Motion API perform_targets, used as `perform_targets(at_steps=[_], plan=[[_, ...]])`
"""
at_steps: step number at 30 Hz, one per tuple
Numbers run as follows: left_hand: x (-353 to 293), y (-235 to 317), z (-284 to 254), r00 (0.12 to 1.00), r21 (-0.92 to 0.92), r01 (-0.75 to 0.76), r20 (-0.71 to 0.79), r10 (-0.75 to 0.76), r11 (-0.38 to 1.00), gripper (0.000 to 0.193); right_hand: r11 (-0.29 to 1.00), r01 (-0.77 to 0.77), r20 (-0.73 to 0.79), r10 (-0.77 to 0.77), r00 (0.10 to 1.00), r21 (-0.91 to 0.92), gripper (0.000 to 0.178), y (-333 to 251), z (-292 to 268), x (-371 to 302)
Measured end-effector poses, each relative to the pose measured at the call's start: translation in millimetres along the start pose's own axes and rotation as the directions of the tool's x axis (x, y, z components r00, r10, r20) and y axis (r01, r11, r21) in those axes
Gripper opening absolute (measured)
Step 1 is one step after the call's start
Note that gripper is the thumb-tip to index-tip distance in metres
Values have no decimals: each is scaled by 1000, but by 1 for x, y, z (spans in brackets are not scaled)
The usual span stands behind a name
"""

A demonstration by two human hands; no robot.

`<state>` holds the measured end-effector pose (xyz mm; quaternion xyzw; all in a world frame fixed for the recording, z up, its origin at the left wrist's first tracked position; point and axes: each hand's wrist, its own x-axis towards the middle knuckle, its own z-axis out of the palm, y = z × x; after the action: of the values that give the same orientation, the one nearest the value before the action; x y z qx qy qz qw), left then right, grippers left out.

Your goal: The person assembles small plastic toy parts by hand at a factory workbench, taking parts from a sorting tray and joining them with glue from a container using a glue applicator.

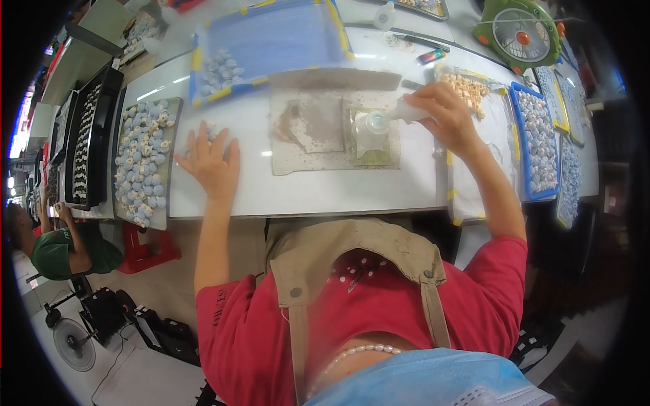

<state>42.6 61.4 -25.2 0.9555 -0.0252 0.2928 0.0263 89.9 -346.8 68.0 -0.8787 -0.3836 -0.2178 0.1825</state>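
My right hand grips a small white bottle, tilted with its tip pointing left. Just beside that tip stands a small translucent container with a round opening, on a stained cardboard sheet. My left hand lies on the white table with its fingers spread. Near its fingertips are small pale-blue pieces, partly hidden by the fingers. Left of that hand is a tray full of round blue and cream pieces.
Beyond the cardboard lies a blue tray edged with yellow tape, with pale pieces in one corner. A green fan stands far right, near a blue basket of pieces and a white taped tray. A co-worker in green sits left.
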Motion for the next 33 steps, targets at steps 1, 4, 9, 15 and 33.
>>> perform_targets(at_steps=[1, 4, 9, 15, 33], plan=[[1, 2, -1, 1000, -13, 1, 9, -1, 1000, 23, 999, 23, -27, -24, 999, -22, 31, -2, -1, 1], [0, 2, -2, 1000, -17, 9, 15, -8, 1000, 22, 996, 66, -59, -69, 996, -61, 25, -8, -5, 8], [0, 1, -2, 1000, -20, -1, 5, 1, 1000, 21, 996, 64, -29, -66, 997, -58, 35, -11, -7, 7], [2, 0, 0, 1000, -16, 8, 15, -8, 1000, 20, 997, 51, -72, -56, 996, -61, 35, -8, -1, 2], [150, -34, 103, 991, -276, 102, 109, -74, 956, 58, 626, -764, 71, 764, 641, 158, 41, 104, 65, 42]])
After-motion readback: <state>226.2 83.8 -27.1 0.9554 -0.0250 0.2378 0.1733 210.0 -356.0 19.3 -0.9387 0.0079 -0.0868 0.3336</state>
